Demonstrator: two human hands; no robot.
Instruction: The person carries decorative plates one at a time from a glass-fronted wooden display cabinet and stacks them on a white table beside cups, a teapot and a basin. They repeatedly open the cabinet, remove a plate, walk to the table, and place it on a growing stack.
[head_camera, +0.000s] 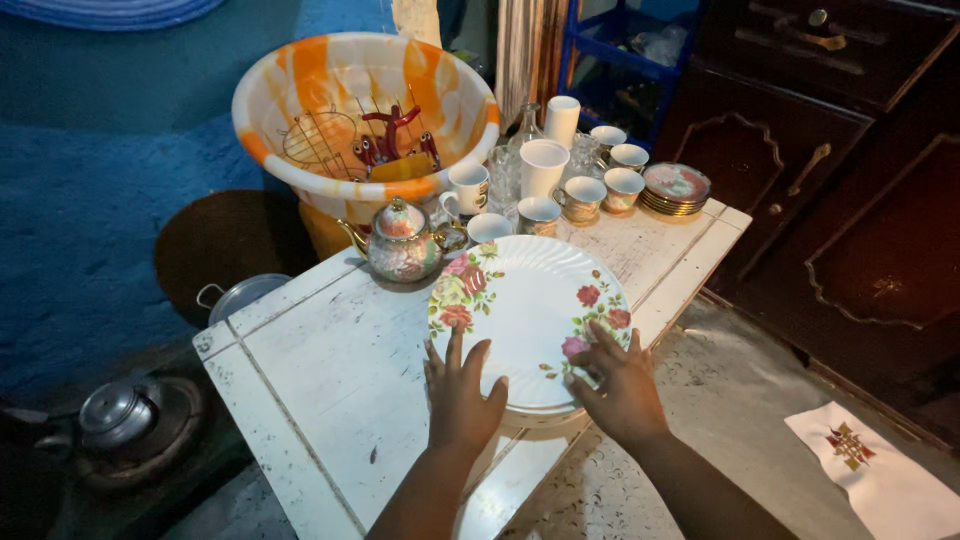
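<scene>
Both hands are resting on the near edge of a white plate with red and pink flowers (525, 315), which is lying at the front of a worn white table (320, 370). The left hand (460, 395) is lying flat on the plate's near-left rim, its fingers spread apart and pointing away — not clamped on anything. The right hand (618, 385) is pressing on the near-right rim, its fingers also apart and slightly bent, the tips touching the flower pattern. The plate seems to be sitting on top of others, though how many cannot be told.

Just beyond the plate a flowered teapot (402, 242) is standing upright, with a cluster of cups (560, 185) beside it — small patterned ones and 2 taller white ones. A stack of saucers (676, 188) is sitting at the table's far-right corner. Behind the teapot an orange-and-white basin (300, 80) is holding a wire rack. Down on the floor at left, a metal kettle (118, 412) is standing.
</scene>
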